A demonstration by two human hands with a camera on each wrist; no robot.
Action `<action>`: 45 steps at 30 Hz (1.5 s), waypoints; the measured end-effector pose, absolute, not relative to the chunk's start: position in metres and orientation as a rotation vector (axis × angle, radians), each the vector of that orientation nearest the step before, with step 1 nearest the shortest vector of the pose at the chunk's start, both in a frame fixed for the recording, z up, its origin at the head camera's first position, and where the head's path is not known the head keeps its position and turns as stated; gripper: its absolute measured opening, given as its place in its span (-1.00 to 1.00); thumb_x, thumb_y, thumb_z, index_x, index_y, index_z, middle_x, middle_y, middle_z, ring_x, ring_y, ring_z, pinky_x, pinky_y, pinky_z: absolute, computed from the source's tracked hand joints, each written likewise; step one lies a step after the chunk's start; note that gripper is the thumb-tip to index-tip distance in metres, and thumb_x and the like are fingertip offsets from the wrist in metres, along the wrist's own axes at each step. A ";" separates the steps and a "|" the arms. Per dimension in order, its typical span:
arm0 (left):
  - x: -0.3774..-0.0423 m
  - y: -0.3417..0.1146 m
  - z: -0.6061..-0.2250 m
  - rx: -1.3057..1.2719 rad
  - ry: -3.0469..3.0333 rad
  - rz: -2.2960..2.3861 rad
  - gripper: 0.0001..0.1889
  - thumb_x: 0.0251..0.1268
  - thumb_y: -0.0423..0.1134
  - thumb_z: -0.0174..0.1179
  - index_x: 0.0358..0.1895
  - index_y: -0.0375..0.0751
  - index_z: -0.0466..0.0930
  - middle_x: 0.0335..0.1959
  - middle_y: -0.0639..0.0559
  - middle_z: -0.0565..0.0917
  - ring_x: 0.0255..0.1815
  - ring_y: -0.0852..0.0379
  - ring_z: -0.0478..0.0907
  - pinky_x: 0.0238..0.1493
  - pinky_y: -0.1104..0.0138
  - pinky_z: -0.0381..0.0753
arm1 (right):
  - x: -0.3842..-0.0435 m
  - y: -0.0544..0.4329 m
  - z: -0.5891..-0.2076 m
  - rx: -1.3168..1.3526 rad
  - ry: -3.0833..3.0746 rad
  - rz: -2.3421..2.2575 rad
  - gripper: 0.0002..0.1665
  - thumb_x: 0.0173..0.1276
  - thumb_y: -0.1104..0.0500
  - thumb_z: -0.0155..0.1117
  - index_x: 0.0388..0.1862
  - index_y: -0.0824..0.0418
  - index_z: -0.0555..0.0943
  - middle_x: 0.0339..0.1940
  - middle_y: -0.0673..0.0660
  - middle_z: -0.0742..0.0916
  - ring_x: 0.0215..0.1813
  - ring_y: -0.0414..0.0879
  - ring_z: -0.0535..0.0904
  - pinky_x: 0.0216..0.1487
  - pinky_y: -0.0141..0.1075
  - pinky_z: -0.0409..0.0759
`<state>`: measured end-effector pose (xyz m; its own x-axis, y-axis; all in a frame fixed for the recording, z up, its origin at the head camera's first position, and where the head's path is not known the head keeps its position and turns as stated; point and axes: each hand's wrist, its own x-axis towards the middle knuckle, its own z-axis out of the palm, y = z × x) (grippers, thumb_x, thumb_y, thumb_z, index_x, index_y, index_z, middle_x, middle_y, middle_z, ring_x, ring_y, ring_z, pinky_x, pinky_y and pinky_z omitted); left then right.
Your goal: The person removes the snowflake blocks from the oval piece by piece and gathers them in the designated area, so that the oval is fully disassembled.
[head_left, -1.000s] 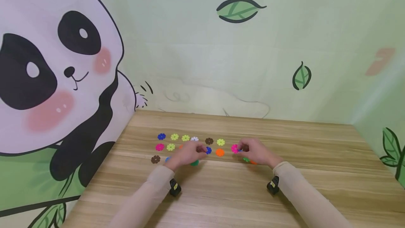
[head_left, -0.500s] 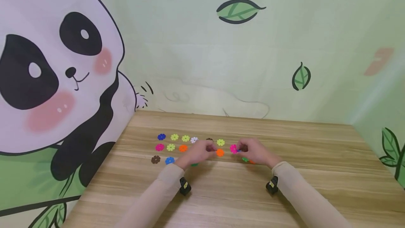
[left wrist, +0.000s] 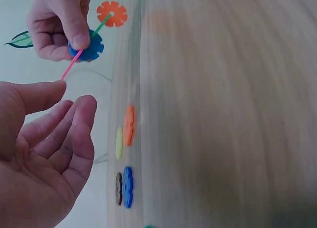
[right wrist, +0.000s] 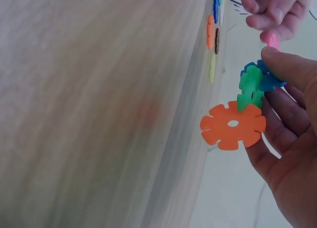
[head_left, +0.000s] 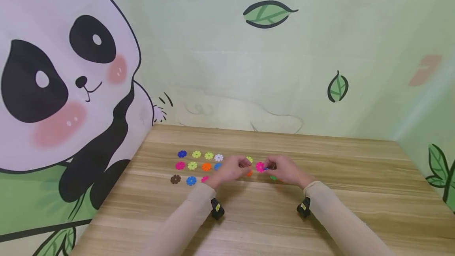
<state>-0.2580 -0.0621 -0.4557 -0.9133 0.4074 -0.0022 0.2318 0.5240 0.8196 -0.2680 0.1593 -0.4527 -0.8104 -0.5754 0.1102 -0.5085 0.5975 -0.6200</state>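
My right hand (head_left: pixel 285 169) pinches the blue disc (left wrist: pixel 93 48) of a small chain of notched plastic snowflake discs. Slotted into the chain are a green disc (right wrist: pixel 251 82), an orange disc (right wrist: pixel 233 126) at one end and a pink disc (head_left: pixel 260 167) at the other. The pink one points toward my left hand (head_left: pixel 232 168). In the left wrist view, my left thumb is right at the pink disc's edge, while the other fingers stand apart from the thumb, loosely bent, with nothing between them. The chain is held above the table.
Loose snowflake discs lie in rough rows on the wooden table (head_left: pixel 337 192): a brown one (head_left: pixel 175 179), a dark blue one (head_left: pixel 182 153), a white one (head_left: pixel 218 157) and several others. My left hand and forearm hide some. A panda-printed cloth (head_left: pixel 199 50) hangs behind the table.
My left hand has moved right, from over the loose blue disc to beside the pink disc. My right hand, still pinching the chain, has shifted slightly left.
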 end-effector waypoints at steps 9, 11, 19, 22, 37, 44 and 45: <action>-0.257 -0.050 -0.458 0.409 2.458 1.491 -0.80 0.35 -0.22 0.15 -0.07 -0.23 0.61 -0.33 -0.13 0.67 -0.29 -0.07 0.62 -0.38 0.27 0.57 | -0.270 0.157 -0.455 -0.988 2.697 -1.009 -0.93 0.22 0.27 0.35 -0.35 0.13 0.62 -0.38 -0.05 0.69 -0.31 -0.22 0.56 -0.26 -0.32 0.55; -0.257 -0.048 -0.459 0.396 2.450 1.494 -0.81 0.34 -0.22 0.15 -0.08 -0.21 0.61 -0.35 -0.10 0.67 -0.30 -0.06 0.62 -0.38 0.29 0.57 | -0.270 0.156 -0.456 -0.995 2.696 -1.007 -0.91 0.21 0.27 0.36 -0.36 0.12 0.62 -0.38 -0.06 0.68 -0.30 -0.22 0.56 -0.26 -0.31 0.55; -0.256 -0.044 -0.459 0.409 2.442 1.485 -0.86 0.33 -0.28 0.16 -0.12 -0.22 0.61 -0.41 0.05 0.64 -0.29 -0.03 0.61 -0.39 0.36 0.54 | -0.269 0.154 -0.456 -1.005 2.703 -0.987 -0.90 0.21 0.26 0.37 -0.36 0.08 0.62 -0.39 -0.11 0.67 -0.29 -0.22 0.55 -0.27 -0.31 0.53; -0.256 -0.044 -0.459 0.418 2.445 1.487 -0.87 0.32 -0.30 0.16 -0.14 -0.23 0.61 -0.41 0.05 0.63 -0.30 -0.04 0.60 -0.43 0.40 0.50 | -0.269 0.154 -0.455 -1.006 2.699 -1.007 -0.90 0.20 0.27 0.36 -0.36 0.09 0.63 -0.39 -0.10 0.67 -0.28 -0.22 0.54 -0.26 -0.31 0.52; -0.256 -0.048 -0.461 0.427 2.482 1.541 -0.90 0.29 -0.40 0.15 -0.18 -0.31 0.59 -0.46 -0.01 0.62 -0.50 0.20 0.46 -0.50 0.44 0.42 | -0.270 0.160 -0.458 -1.019 2.743 -0.999 -0.90 0.18 0.29 0.36 -0.39 0.11 0.62 -0.38 -0.10 0.65 -0.29 -0.19 0.52 -0.25 -0.26 0.53; -0.258 -0.047 -0.460 0.431 2.511 1.475 -0.87 0.29 -0.36 0.14 -0.15 -0.27 0.60 -0.44 0.04 0.59 -0.48 0.18 0.44 -0.49 0.41 0.43 | -0.270 0.160 -0.457 -1.077 2.718 -1.018 -0.91 0.19 0.33 0.34 -0.36 0.16 0.62 -0.36 -0.08 0.66 -0.30 -0.19 0.50 -0.28 -0.29 0.52; -0.258 -0.047 -0.460 0.431 2.504 1.471 -0.85 0.30 -0.35 0.14 -0.12 -0.27 0.60 -0.43 0.04 0.59 -0.46 0.17 0.45 -0.48 0.40 0.45 | -0.270 0.160 -0.458 -1.087 2.719 -1.016 -0.91 0.19 0.32 0.34 -0.36 0.16 0.62 -0.36 -0.08 0.66 -0.30 -0.19 0.51 -0.28 -0.29 0.52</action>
<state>-0.2578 -0.0465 -0.4597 -0.9364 0.3498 -0.0288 0.1453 0.4610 0.8754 -0.2701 0.1602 -0.4576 -0.7530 -0.6291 0.1929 -0.6014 0.5391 -0.5897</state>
